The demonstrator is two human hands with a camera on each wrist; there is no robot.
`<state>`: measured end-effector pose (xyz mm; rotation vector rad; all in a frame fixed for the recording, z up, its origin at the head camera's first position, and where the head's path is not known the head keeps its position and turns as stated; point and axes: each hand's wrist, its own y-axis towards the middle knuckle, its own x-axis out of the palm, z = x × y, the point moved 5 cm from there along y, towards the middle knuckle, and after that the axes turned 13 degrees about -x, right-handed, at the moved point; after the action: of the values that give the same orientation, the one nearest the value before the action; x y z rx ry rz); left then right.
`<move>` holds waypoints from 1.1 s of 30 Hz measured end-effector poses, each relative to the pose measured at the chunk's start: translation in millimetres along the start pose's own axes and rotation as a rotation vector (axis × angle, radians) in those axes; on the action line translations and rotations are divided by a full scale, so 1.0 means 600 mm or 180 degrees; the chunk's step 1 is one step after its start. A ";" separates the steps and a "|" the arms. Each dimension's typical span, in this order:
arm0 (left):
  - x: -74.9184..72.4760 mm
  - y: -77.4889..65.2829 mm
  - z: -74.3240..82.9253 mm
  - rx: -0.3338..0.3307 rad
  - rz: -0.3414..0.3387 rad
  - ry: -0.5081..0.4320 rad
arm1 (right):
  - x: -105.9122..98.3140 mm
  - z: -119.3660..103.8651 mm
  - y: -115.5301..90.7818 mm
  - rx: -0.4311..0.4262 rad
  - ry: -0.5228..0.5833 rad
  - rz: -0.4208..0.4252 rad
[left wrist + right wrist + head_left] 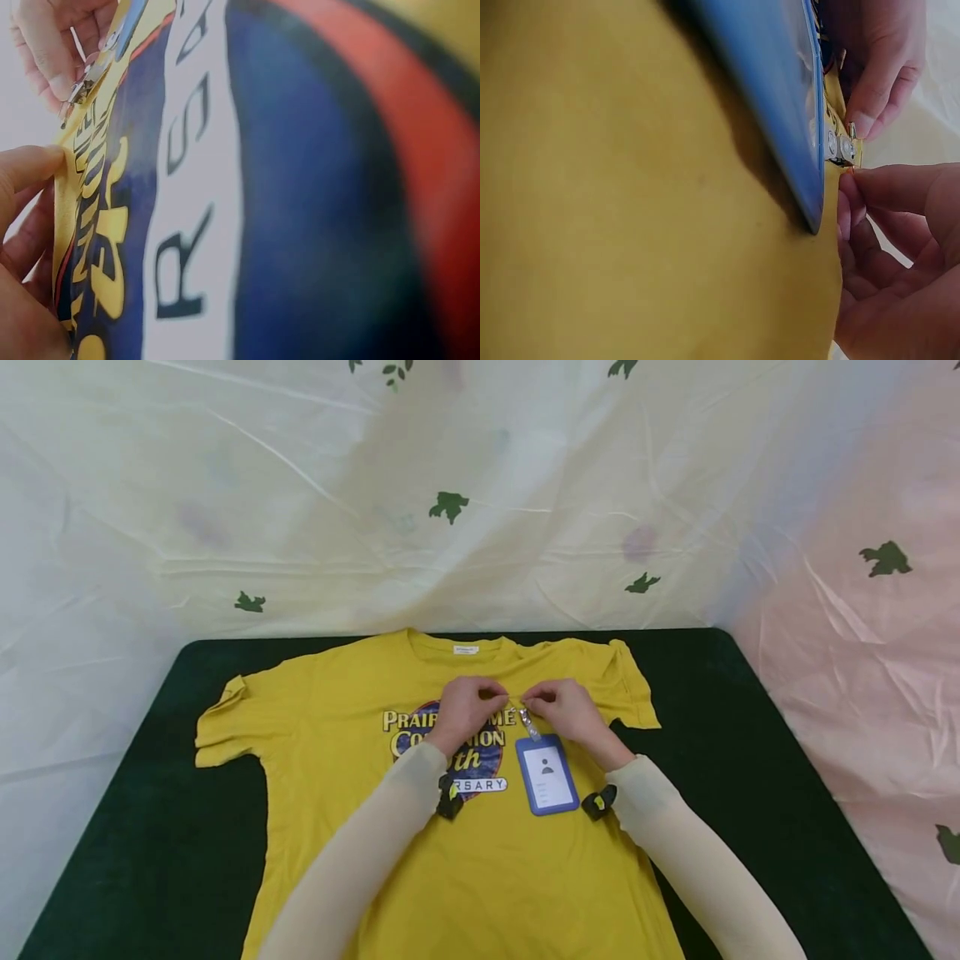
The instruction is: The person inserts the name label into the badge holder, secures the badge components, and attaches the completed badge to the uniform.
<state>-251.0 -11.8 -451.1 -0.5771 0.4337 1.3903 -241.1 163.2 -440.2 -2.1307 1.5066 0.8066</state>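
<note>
A yellow T-shirt [480,868] lies spread out with a printed chest logo. On its chest rests a blue-framed ID badge [548,774] with a white card, its strap and metal clip [526,718] pointing up between the hands. My left hand [467,710] pinches the shirt fabric just left of the clip, thumb against fingers. Close by on the other side, my right hand [570,710] also pinches a bit of the fabric. In the right wrist view the right thumb and fingers [889,187] meet on the raised cloth right below the clip's snaps [840,145].
The shirt lies on a dark green table [142,852]. Light curtains [525,460] with green leaf shapes stand behind it and at both sides. A black wrist camera [598,803] on the right cuff hangs close to the badge's edge.
</note>
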 end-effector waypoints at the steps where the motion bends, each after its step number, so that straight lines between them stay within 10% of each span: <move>1: 0.000 -0.001 -0.001 -0.0008 -0.0018 -0.0032 | 0.001 0.001 0.000 0.0006 -0.0007 -0.0012; 33: 0.001 0.001 -0.014 -0.0155 -0.0133 -0.0288 | 0.007 -0.001 0.009 0.0155 0.0080 -0.0038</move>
<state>-251.1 -16.6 -458.2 -0.5575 0.3143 1.3842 -244.9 158.0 -442.8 -2.1198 1.5089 0.7342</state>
